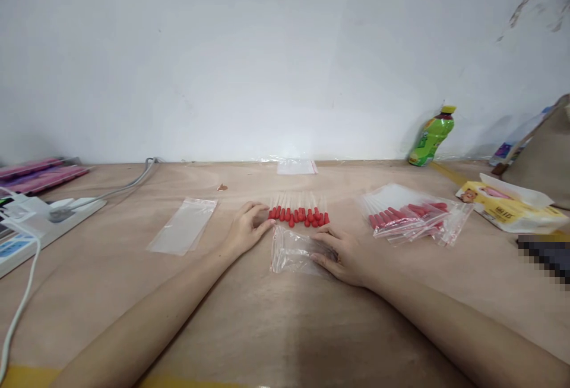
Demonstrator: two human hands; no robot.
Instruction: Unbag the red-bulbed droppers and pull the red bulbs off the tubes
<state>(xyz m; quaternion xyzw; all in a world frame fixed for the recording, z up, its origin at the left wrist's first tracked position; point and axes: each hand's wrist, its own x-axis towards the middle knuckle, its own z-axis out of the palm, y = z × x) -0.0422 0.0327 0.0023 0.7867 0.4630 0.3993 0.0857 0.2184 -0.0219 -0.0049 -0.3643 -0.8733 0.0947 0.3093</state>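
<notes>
Several droppers (pixel 299 216) with red bulbs and clear stems lie in a row, bulbs towards me. My left hand (pixel 247 226) rests at the row's left end, thumb and fingers apart, fingertips beside the leftmost bulbs. Just in front of the row lies a clear zip bag (pixel 291 254), its red-edged end to the left. My right hand (pixel 345 255) has hold of the bag's right end between thumb and fingers, partly hiding it. On the right is a pile of filled zip bags (pixel 403 216) with red-bulbed droppers inside.
Flat zip bags (pixel 184 228) lie to the left, and another bag (pixel 297 167) lies by the wall. A power strip (pixel 57 231) with cables is far left, near pink packages (pixel 44 175). A green bottle (pixel 431 137), a yellow tissue pack (pixel 512 207) and a dark blurred object (pixel 545 255) are right.
</notes>
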